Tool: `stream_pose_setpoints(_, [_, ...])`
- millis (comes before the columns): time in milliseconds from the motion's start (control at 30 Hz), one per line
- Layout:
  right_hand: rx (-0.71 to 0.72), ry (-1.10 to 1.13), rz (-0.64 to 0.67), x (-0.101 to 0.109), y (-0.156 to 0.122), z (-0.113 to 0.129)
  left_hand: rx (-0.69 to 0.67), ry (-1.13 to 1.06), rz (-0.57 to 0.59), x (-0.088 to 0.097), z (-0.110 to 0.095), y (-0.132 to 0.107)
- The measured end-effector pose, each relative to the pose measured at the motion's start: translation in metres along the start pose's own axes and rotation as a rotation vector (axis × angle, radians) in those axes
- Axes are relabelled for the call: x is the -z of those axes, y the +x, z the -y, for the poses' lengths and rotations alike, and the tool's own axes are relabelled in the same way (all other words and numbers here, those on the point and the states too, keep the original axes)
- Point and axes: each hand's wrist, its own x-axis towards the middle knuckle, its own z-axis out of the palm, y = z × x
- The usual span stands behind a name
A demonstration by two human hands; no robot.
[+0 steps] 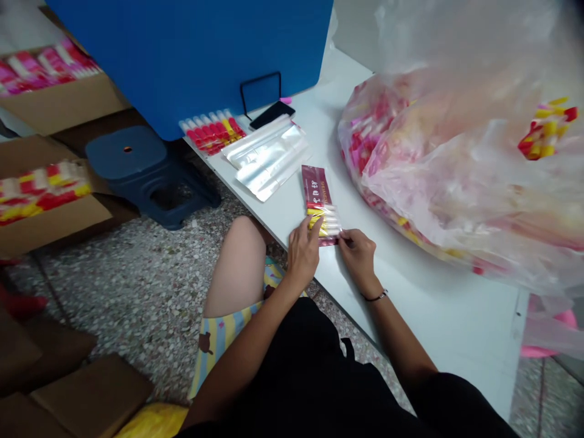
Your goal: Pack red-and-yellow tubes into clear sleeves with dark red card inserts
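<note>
A maroon pouch (314,182) with a clear window and pale lettering lies on the white table (410,310). Yellow-and-white sticks (329,223), with one red-topped among them, show through its window. Resting on the pouch's left side, my left hand (303,254) has its fingers spread over the yellow ends. My right hand (359,250) pinches the lower right corner of the pouch between thumb and fingers. Just beyond lie silvery flat pouches (274,159), and beside them a row of red, yellow and white sticks (210,132).
A large clear plastic bag (456,164) of coloured sticks fills the table's right side. A phone (272,114) lies by a black wire stand (260,78) before a blue board (205,55). Left stand a blue stool (132,155) and open cartons (64,228) of sticks.
</note>
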Motion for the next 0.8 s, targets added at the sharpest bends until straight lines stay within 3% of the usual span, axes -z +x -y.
stream_pose_setpoints(67, [0.016, 0.011, 0.007, -0.002, 0.002, 0.0, 0.038, 0.065, -0.061, 0.002, -0.005, -0.004])
stream_pose_setpoints(133, [0.017, 0.011, 0.041, -0.002, 0.003, 0.002, -0.021, 0.101, -0.064, 0.002, -0.013, -0.013])
stream_pose_setpoints(233, [-0.002, -0.022, 0.086, 0.0, 0.004, 0.002, -0.172, 0.145, 0.039, -0.001, -0.025, -0.03])
stream_pose_setpoints(333, [0.026, -0.039, 0.161, 0.004, 0.01, -0.003, -0.144, 0.228, 0.115, -0.006, -0.035, -0.04])
stream_pose_setpoints(567, [0.296, -0.01, 0.316, 0.0, 0.031, -0.011, -0.142, 0.283, 0.223, -0.001, -0.041, -0.033])
stream_pose_setpoints(800, [0.245, 0.123, 0.304, -0.009, 0.032, -0.007, -0.169, 0.24, 0.221, -0.001, -0.042, -0.024])
